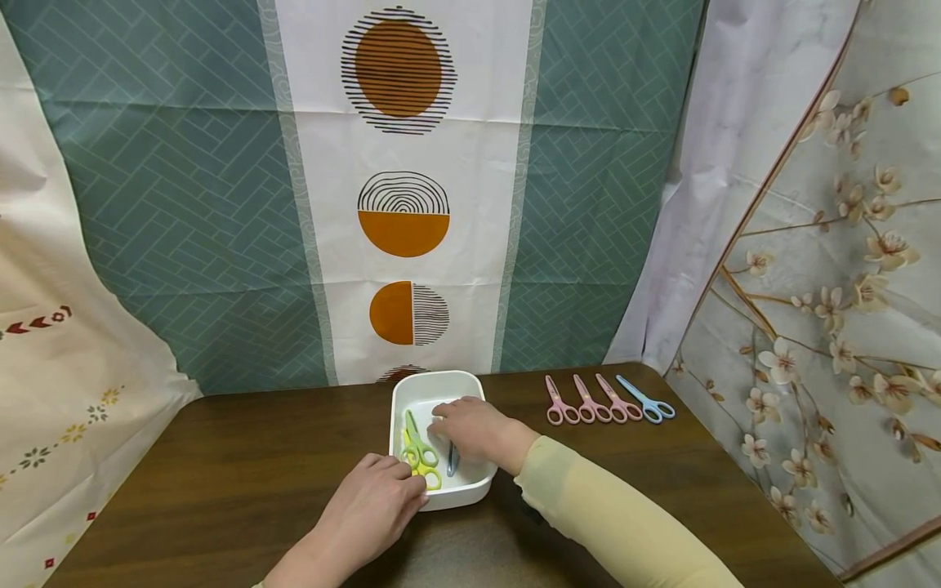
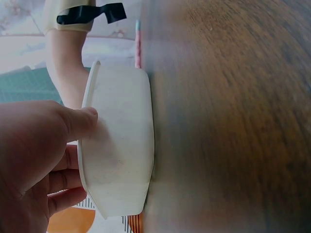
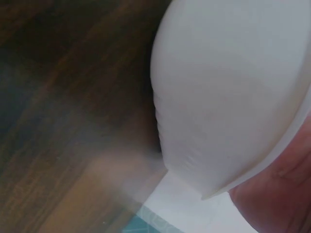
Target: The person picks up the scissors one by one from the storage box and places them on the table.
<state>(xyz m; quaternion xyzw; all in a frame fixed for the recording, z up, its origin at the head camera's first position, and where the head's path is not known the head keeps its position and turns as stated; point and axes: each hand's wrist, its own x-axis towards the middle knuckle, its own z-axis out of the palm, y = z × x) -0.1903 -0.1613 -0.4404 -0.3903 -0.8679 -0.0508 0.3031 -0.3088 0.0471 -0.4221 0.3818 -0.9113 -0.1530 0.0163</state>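
A pale yellow right sleeve (image 1: 625,514) with a wavy-edged cuff (image 1: 540,467) is worn, lower right in the head view; a black strap (image 2: 77,15) with a jutting end is wrapped round it, upper left in the left wrist view.

White tray (image 3: 218,87): cut off by the top and right edges in the right wrist view.
Right hand (image 1: 466,429): what its fingertips touch inside cannot be told.
Blue-grey piece (image 1: 452,460): mostly covered by that hand, too little showing to identify.
Yellow scissors (image 1: 431,478): partly hidden beneath the green scissors (image 1: 416,447).
Left hand (image 2: 34,150): cut off at the left wrist view's left edge.
Pink strip (image 2: 138,48): thin and blurred.
Lowest curtain disc (image 1: 400,373): bottom hidden.
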